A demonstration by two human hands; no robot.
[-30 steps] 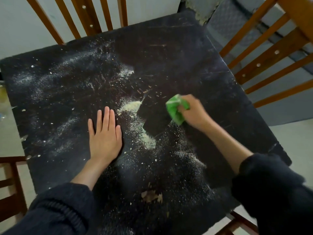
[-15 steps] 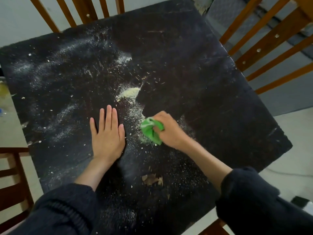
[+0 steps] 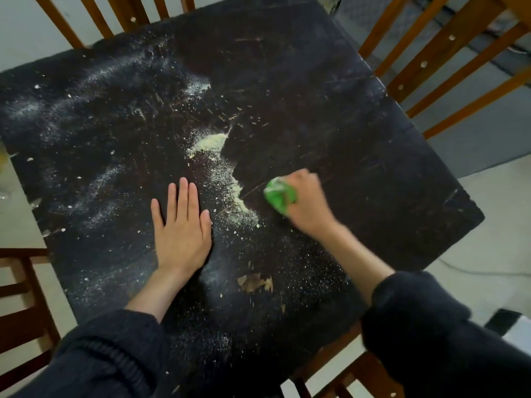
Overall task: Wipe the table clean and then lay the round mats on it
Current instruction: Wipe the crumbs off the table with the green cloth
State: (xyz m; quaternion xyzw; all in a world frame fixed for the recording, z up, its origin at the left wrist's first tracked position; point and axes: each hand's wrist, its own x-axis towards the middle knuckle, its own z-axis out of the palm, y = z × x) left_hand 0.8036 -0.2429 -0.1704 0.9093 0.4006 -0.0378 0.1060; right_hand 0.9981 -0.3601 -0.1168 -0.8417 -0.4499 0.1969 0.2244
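Head view: the left hand [image 3: 181,228] lies flat on the black table [image 3: 330,90], fingers straight. The right hand [image 3: 308,203] grips a green cloth [image 3: 279,194] on the table, just beside a pale powder line [image 3: 239,193].

The left hand [image 3: 181,228] is laid flat near the middle of the square black tabletop [image 3: 330,90]. The crumpled green cloth [image 3: 279,195] is held down to its right by the right hand [image 3: 307,203]. Between them a ridge of pale yellowish crumbs [image 3: 227,173] is spread; wooden slatted chairs [image 3: 448,61] are set past the far and right edges.
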